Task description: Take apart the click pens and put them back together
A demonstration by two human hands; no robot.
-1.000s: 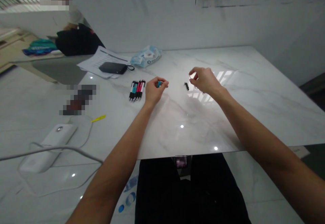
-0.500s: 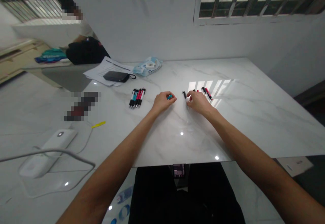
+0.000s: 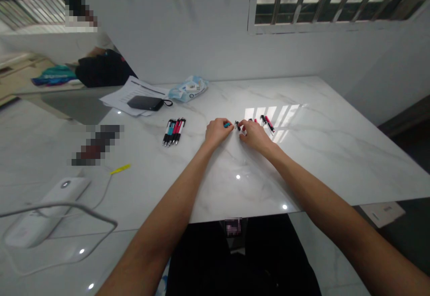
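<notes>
My left hand (image 3: 217, 134) is closed in a pinch on a teal pen piece (image 3: 227, 125), whose far part the fingers hide. Close by on the right, my right hand (image 3: 254, 135) has its fingertips curled round a black pen part (image 3: 238, 126). The two hands nearly meet low over the white marbled table (image 3: 215, 188). Beyond the right hand's knuckles lie a black and a pink pen piece (image 3: 269, 123), with more small pink and black parts partly hidden behind the fingers. Left of my hands, several clicker pens (image 3: 174, 131) in white, teal and pink lie side by side.
A black pouch with a wrist loop (image 3: 146, 103) rests on printed papers (image 3: 112, 98), near a blue-white soft pack (image 3: 188, 89). At the left are a white power strip (image 3: 47, 213), a grey cable (image 3: 83, 206) and a yellow tag (image 3: 120, 169). Another person sits in the far left background.
My left hand has moved right with the teal piece, narrowing the gap to my right hand. The right hand has shifted slightly left. The whole view has also moved a little.
</notes>
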